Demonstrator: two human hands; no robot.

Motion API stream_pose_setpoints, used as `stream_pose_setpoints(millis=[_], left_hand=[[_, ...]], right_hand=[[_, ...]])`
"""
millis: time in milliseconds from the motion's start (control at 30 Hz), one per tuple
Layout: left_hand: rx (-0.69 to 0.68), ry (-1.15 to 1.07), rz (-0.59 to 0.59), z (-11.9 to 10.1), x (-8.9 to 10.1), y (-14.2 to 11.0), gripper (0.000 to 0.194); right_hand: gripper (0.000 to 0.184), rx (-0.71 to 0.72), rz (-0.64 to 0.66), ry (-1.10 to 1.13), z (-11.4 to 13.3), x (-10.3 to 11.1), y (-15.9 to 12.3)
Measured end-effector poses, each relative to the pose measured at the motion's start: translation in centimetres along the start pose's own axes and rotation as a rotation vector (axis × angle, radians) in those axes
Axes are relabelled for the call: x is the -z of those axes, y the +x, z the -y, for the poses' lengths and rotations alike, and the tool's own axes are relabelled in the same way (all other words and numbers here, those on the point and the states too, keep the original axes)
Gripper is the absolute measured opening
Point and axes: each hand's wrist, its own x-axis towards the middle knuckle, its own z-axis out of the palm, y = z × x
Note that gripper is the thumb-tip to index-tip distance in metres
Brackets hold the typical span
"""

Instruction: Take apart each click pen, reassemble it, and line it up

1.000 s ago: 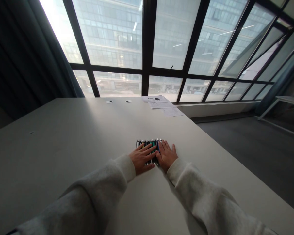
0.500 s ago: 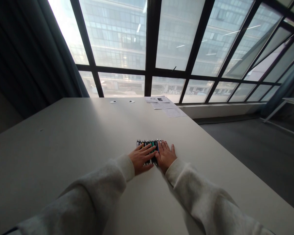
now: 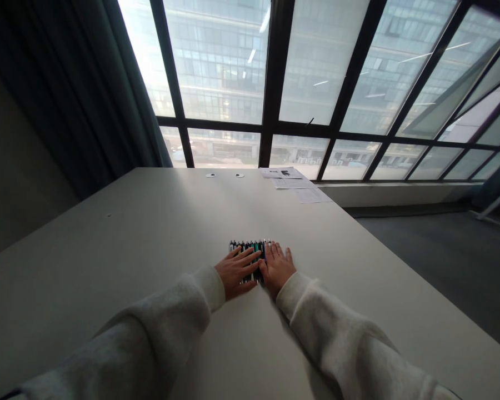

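Several pens [image 3: 245, 245] lie side by side in a row on the white table, mostly dark, with a green one near the middle. My left hand [image 3: 236, 272] rests flat across the left and middle of the row, fingers stretched out and pointing right. At the row's right end lies my right hand [image 3: 278, 268], palm down with its fingers pointing away from me. The right thumb is close to the left fingertips. Both hands cover much of the pens, whose tips show above and below the fingers.
The white table [image 3: 150, 250] stretches to a large window [image 3: 225, 72]. Printed papers [image 3: 289, 179] lie at its far right corner, beside two cable-hole covers [image 3: 239, 175]. A dark curtain [image 3: 79, 94] hangs at the left. Grey floor [image 3: 433, 244] shows past the right edge.
The view has turned a little to the left, so window and papers appear further right. Both hands stay flat on the pens, and the row appears slightly further left in view.
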Motion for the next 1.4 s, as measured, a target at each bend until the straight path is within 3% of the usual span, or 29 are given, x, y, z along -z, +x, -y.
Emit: stream_pose_setpoints(millis=[833,1267,1400], left_hand=[[0.134,0.056,-0.010,4.8,3.2,-13.1,0.058],[0.141,0.056,-0.024,4.5,3.5,-13.4,0.063],[0.143,0.051,-0.023,4.3,3.7,-13.4,0.064]], right_hand=[[0.064,0.179,-0.025,0.066,13.1,-2.5,0.5],[0.073,0.169,0.002,0.142,13.0,-2.4,0.6],[0.068,0.173,-0.026,0.145,12.6,-2.4,0.7]])
